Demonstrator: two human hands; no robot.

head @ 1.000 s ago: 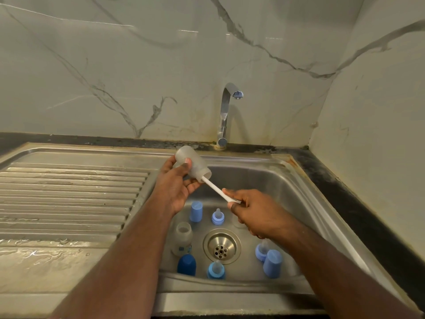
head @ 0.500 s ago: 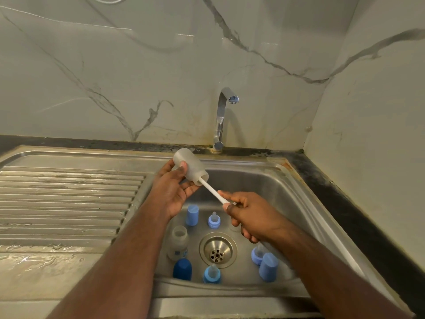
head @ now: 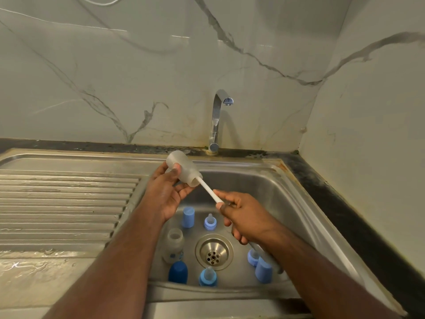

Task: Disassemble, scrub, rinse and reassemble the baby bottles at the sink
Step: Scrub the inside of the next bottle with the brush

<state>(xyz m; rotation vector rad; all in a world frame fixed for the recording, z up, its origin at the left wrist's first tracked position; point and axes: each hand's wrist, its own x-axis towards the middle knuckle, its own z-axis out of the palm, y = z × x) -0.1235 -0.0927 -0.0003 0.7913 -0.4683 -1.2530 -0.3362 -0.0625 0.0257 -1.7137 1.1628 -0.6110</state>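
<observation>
My left hand (head: 166, 194) has its fingers wrapped round the frosted bottle (head: 182, 168), thumb pressed on its side, holding it tilted with the mouth pointing down-right above the basin. My right hand (head: 243, 217) is closed on the white brush handle (head: 210, 192), pinched near its lower end; the head is hidden inside the bottle. Over the last second the handle looks slightly further out, so I judge I'm mid-scrub, stroking in and out. Below, in the sink (head: 299, 203), a second bottle (head: 173, 246) stands by the drain (head: 213, 252) with blue caps and teats around it, unwashed as far as I can tell. The tap (head: 217, 120) is dry.
</observation>
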